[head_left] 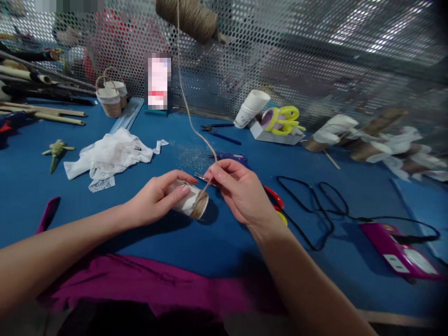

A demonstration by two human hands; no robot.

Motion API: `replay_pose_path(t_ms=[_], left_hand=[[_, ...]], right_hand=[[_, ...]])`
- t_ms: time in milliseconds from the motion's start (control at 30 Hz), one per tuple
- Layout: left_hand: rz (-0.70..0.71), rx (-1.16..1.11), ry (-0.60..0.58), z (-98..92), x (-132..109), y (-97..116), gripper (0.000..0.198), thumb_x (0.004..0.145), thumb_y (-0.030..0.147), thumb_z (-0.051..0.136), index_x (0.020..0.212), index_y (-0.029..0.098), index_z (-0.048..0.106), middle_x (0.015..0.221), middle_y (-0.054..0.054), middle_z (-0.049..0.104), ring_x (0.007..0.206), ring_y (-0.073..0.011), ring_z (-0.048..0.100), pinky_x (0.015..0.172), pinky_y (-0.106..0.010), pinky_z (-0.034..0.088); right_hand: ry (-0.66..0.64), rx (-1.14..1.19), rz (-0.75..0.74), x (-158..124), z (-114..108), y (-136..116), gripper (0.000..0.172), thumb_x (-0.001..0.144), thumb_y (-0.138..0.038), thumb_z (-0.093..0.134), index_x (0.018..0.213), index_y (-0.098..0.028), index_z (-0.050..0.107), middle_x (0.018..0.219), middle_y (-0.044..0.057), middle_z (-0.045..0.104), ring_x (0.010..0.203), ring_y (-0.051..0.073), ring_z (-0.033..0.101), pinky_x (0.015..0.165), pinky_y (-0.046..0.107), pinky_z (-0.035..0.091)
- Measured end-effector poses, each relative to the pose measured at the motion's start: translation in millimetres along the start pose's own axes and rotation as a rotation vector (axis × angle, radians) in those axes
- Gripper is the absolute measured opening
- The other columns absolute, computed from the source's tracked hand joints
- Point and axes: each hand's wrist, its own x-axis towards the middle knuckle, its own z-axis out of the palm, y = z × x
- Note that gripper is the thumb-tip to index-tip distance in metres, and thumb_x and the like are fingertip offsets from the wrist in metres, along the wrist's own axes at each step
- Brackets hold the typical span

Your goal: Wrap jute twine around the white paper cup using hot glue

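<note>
Cup (182, 201) — one, white, tipped on its side above the near middle of the surface (150, 249); brown windings around the end toward the right hand. Left hand (159, 196): thumb and fingers closed around the cup's white part. Right hand (238, 184): thumb and forefinger pinching the twine (188, 109) just beside the cup. Twine, single strand: from the spool (196, 19) at the top, down to the right-hand fingers, then on to the windings.

Beyond the hands: blue-handled pliers (224, 135), lying open; a dark blue tool (233, 158), partly hidden by the right hand. Right of that hand: red and yellow handles (276, 198), partly covered.

Left side: white lace (115, 151), in a heap; small green figure (58, 149); two baskets (109, 103), handled, side by side; sticks (42, 114), several.

Back: phone (158, 84), upright before the mesh (297, 42); white cups (252, 107), stacked and leaning; yellow roll (282, 119), in a grey tray (276, 135).

Right side: wrapped cups (332, 130), blurred; magenta device (395, 252) — black cable (315, 205) looped beside it.
</note>
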Motion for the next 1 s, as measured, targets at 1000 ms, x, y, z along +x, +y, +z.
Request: replay_pose_path(t_ms=[1000], left_hand=[[0.258, 0.180, 0.091, 0.3, -8, 4, 0.019, 0.088, 0.022, 0.046, 0.101, 0.015, 0.058, 0.081, -0.007, 0.069, 0.076, -0.0156, 0.065, 0.053, -0.019, 0.046]], right_hand=[[0.023, -0.304, -0.040, -2, 3, 13, 0.019, 0.072, -0.036, 0.064, 0.073, -0.018, 0.060, 0.067, -0.001, 0.060, 0.063, 0.012, 0.051, 0.062, 0.028, 0.041]])
